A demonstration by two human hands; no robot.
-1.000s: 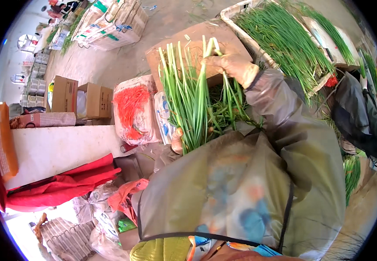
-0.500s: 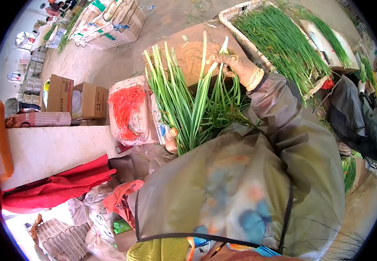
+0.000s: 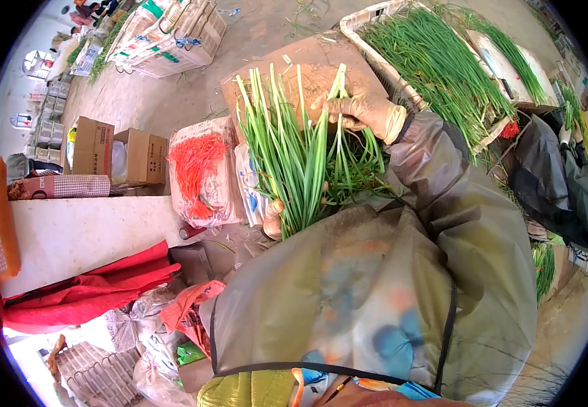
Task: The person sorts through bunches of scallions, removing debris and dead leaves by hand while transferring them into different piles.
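My left hand (image 3: 273,218), mostly behind the leaves, is closed around a fanned bunch of long green stalks (image 3: 294,156) with pale upper ends. It holds them upright before my apron, and only part of the thumb side shows. My gloved right hand (image 3: 367,114) reaches in from the right. Its fingers are closed on a few pale-ended stalks (image 3: 336,102) at the right side of the bunch. Below that hand, more loose greens (image 3: 358,169) hang or lie against the apron. Behind the bunch is a brown board (image 3: 300,68) with soil on it.
Red ties (image 3: 197,173) lie on a pale stack to the left. A white crate (image 3: 355,27) full of greens stands at the far right. Cardboard boxes (image 3: 93,148), a white tabletop (image 3: 97,224) with red cloth, and stacked crates (image 3: 172,41) are on the left.
My right hand has come slightly lower, and the pale-ended stalks at its fingers now stand closer against the bunch. The bunch in my left hand has shifted a little to the right.
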